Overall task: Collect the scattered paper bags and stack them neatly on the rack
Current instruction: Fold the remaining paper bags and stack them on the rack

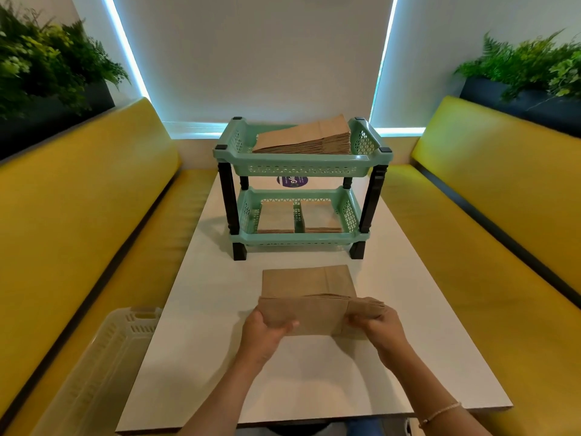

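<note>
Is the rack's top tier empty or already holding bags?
Holding bags. A thick stack of brown paper bags lies flat in the top tier of the green rack, its edges rising above the rim.

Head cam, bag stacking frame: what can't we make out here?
- Count of bags in the held bundle: edges too fine; both hands, left and right, cover its ends.
- Bags lying on the table: near part hidden by the bundle.
- Purple sticker: text cut off by the rack's top tier.
- Clear basket contents: blurred, cut by the table edge.
</note>
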Tool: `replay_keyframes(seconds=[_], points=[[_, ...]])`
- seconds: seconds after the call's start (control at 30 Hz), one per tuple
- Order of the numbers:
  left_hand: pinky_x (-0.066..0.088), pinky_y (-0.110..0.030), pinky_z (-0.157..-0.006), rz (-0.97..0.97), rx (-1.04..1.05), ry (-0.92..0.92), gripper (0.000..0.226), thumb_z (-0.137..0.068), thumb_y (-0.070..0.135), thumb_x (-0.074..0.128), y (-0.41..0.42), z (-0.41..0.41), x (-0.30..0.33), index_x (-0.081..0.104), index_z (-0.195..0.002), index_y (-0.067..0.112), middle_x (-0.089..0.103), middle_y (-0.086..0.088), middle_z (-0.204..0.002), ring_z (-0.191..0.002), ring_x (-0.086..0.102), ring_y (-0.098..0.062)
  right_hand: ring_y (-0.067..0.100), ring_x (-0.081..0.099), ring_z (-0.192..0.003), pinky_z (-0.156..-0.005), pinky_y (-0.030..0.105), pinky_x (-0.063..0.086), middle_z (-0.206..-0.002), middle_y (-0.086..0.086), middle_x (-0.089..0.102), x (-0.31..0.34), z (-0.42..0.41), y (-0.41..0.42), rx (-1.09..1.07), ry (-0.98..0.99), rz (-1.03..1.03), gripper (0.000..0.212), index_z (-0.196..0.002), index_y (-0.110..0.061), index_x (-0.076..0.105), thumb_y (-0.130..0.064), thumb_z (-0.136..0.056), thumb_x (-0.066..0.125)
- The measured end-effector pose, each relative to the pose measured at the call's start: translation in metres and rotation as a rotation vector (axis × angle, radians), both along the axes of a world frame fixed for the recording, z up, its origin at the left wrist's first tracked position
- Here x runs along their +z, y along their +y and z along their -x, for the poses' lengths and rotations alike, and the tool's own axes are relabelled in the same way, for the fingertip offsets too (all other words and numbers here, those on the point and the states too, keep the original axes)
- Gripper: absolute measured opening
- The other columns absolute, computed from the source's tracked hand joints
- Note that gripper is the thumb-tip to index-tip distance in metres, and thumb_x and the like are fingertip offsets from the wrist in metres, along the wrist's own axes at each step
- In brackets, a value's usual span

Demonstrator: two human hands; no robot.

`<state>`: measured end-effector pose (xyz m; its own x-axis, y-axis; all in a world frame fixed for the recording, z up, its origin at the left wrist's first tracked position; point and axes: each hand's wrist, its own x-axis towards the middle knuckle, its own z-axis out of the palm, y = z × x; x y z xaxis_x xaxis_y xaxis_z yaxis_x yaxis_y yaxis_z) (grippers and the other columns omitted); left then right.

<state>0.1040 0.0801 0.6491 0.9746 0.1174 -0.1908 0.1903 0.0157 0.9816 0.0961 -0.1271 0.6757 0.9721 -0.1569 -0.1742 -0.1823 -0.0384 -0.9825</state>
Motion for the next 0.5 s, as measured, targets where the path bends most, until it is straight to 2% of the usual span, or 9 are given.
replay_keyframes(seconds=[0.13,0.23,0.3,0.4,0.5], points=[[0.051,-0.023,-0.081,-0.023,-0.014,-0.003,0.042,-0.066,-0.003,0.08,0.004,-0.009,0.001,0.061,-0.098,0.018,0.068,0.001,-0.095,-0.09,0.064,-0.015,0.021,0.063,-0.083,-0.068,0.027,0.049,-0.086,0.007,0.069,0.008,-0.006,-0.006,0.045,-0.012,0.037,0.026,-0.086,-0.011,0.07,0.012,-0.075,0.064],[0.05,-0.03,-0.088,-0.156,-0.076,0.044,0.05,-0.068,0.002,0.081,0.01,-0.011,-0.007,0.06,-0.112,0.009,0.068,-0.007,-0.108,-0.098,0.064,-0.021,0.022,0.064,-0.085,-0.067,0.027,0.051,-0.088,0.005,0.07,0.002,-0.005,-0.008,0.051,0.041,0.047,0.027,-0.084,-0.016,0.07,0.009,-0.074,0.067],[0.049,-0.029,-0.09,-0.235,-0.136,0.048,0.052,-0.069,0.004,0.08,0.014,-0.012,-0.002,0.059,-0.117,0.008,0.068,-0.006,-0.109,-0.102,0.064,-0.022,0.023,0.064,-0.087,-0.068,0.028,0.052,-0.089,0.005,0.07,0.0,-0.004,-0.008,0.033,0.077,0.023,0.028,-0.083,-0.019,0.07,0.007,-0.074,0.069],[0.051,-0.029,-0.085,-0.226,-0.184,-0.011,0.04,-0.071,0.001,0.078,0.021,-0.019,0.033,0.063,-0.105,0.014,0.069,-0.002,-0.101,-0.101,0.065,-0.023,0.019,0.063,-0.081,-0.064,0.025,0.05,-0.086,0.004,0.068,0.012,-0.009,-0.015,0.002,0.062,0.013,0.028,-0.08,-0.018,0.067,0.01,-0.074,0.067],[0.053,-0.028,-0.075,-0.142,-0.181,-0.127,0.029,-0.069,0.002,0.079,0.02,-0.023,0.086,0.063,-0.088,0.017,0.07,-0.001,-0.094,-0.089,0.065,-0.018,0.019,0.06,-0.077,-0.066,0.026,0.049,-0.083,0.009,0.066,0.026,-0.013,-0.022,0.021,0.041,-0.022,0.021,-0.082,-0.004,0.067,0.013,-0.069,0.069]])
